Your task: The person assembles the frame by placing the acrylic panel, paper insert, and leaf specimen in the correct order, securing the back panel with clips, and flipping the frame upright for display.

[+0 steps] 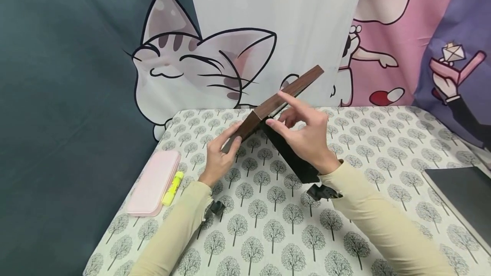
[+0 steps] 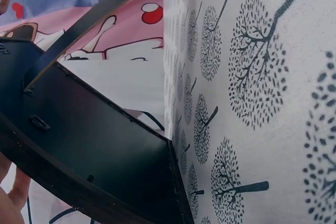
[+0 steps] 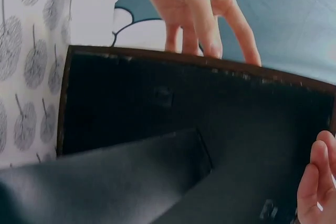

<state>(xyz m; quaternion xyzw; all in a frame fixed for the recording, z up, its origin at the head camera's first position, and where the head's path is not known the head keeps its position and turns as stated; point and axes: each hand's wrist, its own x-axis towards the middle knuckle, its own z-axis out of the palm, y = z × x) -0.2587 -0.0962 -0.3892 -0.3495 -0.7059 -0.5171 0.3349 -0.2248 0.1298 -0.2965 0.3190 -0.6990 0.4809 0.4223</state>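
A picture frame (image 1: 264, 106) with a dark brown wooden edge and black backing stands tilted in the middle of the head view. From its back the black easel stand (image 1: 285, 150) swings out toward the table. My left hand (image 1: 222, 150) grips the frame's left side, thumb on the near side. My right hand (image 1: 307, 133) is at the upper edge, its index finger extended against the wood and its thumb close to the backing. In the right wrist view the backing (image 3: 236, 119) shows small metal clips, and several right fingertips (image 3: 320, 153) are beside its edge.
On the left of the table lie a pink case (image 1: 155, 182) and a yellow highlighter (image 1: 173, 188). A dark flat panel (image 1: 464, 199) lies at the right edge. The cloth (image 1: 274, 225) has a tree print, and cartoon curtains hang behind the table.
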